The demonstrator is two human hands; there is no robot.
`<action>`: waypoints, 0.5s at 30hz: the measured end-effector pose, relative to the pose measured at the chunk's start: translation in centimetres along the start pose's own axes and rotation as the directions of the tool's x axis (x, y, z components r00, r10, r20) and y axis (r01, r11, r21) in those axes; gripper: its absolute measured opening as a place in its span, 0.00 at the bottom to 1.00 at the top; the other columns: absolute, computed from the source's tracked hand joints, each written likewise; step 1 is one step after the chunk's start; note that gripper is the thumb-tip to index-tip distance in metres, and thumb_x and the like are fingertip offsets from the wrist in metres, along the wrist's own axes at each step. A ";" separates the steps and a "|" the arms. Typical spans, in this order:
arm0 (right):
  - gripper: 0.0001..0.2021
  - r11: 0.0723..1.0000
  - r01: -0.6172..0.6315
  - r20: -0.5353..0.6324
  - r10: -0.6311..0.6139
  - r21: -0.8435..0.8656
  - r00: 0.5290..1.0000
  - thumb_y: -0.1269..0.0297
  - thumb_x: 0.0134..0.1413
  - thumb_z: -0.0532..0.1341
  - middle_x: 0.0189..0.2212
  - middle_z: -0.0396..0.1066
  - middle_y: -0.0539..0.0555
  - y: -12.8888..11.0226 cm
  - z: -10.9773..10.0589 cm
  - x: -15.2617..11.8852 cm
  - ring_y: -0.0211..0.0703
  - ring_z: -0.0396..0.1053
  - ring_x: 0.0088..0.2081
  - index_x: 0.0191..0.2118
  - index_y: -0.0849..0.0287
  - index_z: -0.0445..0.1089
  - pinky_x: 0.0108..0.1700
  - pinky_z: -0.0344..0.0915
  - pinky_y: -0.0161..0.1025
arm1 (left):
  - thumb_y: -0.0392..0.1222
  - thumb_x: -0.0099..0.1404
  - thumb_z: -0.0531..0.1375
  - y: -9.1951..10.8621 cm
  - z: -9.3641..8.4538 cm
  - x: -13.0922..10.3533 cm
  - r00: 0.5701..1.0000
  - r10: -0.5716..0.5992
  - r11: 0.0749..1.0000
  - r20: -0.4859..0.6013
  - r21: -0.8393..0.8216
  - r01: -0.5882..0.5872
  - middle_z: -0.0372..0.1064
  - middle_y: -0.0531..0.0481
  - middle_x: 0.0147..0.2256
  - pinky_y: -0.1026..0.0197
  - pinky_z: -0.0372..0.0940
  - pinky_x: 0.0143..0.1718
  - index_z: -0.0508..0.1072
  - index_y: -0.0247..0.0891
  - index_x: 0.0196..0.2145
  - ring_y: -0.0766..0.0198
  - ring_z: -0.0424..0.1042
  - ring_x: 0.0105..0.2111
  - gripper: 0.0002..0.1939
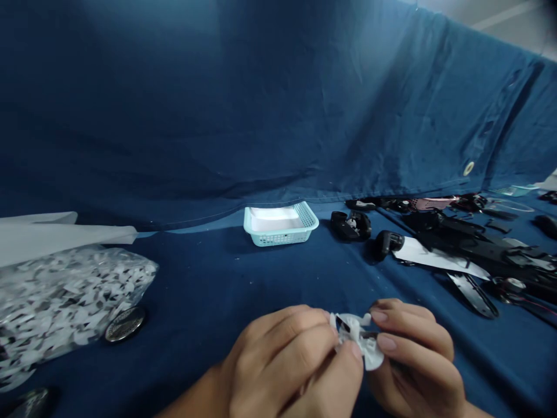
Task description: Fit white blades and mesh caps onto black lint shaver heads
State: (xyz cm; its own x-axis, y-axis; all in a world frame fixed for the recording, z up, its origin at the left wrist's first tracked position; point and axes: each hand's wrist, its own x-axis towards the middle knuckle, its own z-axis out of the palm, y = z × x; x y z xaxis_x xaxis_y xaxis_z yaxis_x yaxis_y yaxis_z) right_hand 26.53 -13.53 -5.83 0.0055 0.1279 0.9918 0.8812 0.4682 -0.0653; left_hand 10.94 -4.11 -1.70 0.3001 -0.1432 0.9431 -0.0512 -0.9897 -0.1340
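Observation:
Close to the front of the table, a small white plastic part (354,332) with a rounded outline and a dark piece in it is held up between both hands. My left hand (291,360) pinches it from the left, thumb below and fingers above. From the other side, my right hand (418,354) grips its right edge with the fingertips. The fingers cover part of its outline. A clear plastic bag (78,296) full of small white and dark pieces lies to the left, with a round dark metallic disc (125,324) against its edge.
A light-blue basket (285,238) with white paper inside stands at the back. Black molded parts (351,225) and a white strip (435,255) are spread on the right. A pink basket (433,203) sits further back. A blue cloth curtain (243,104) hangs behind the table.

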 end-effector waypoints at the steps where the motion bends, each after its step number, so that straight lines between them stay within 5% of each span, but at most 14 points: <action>1: 0.09 1.000 -0.001 -0.008 0.001 0.008 1.000 0.83 0.48 0.59 0.40 0.67 0.54 0.0 0.0 0.0 0.41 0.69 0.37 0.31 0.62 0.66 0.35 0.69 0.43 | 0.33 0.63 0.61 0.0 0.0 -0.1 1.000 0.008 1.000 0.003 -0.005 -0.008 0.76 0.56 0.31 0.63 0.79 0.32 0.73 0.42 0.36 0.64 0.78 0.33 0.06; 15: 0.15 0.995 -0.094 -0.018 0.095 0.042 0.995 0.82 0.47 0.57 0.38 0.67 0.52 -0.6 0.3 -0.3 0.40 0.69 0.35 0.40 0.58 0.67 0.36 0.70 0.43 | 0.30 0.65 0.58 0.0 -0.3 0.4 0.999 -0.006 1.000 -0.050 -0.001 0.006 0.75 0.53 0.31 0.64 0.77 0.37 0.73 0.37 0.35 0.65 0.77 0.35 0.06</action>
State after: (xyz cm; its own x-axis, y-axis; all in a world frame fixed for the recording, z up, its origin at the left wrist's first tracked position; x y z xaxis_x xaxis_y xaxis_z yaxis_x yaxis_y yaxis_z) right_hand 25.85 -13.59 -6.17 0.0981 0.1559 0.9829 0.8561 0.4904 -0.1632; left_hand 10.77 -4.16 -1.28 0.2522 -0.1364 0.9580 -0.0506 -0.9905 -0.1276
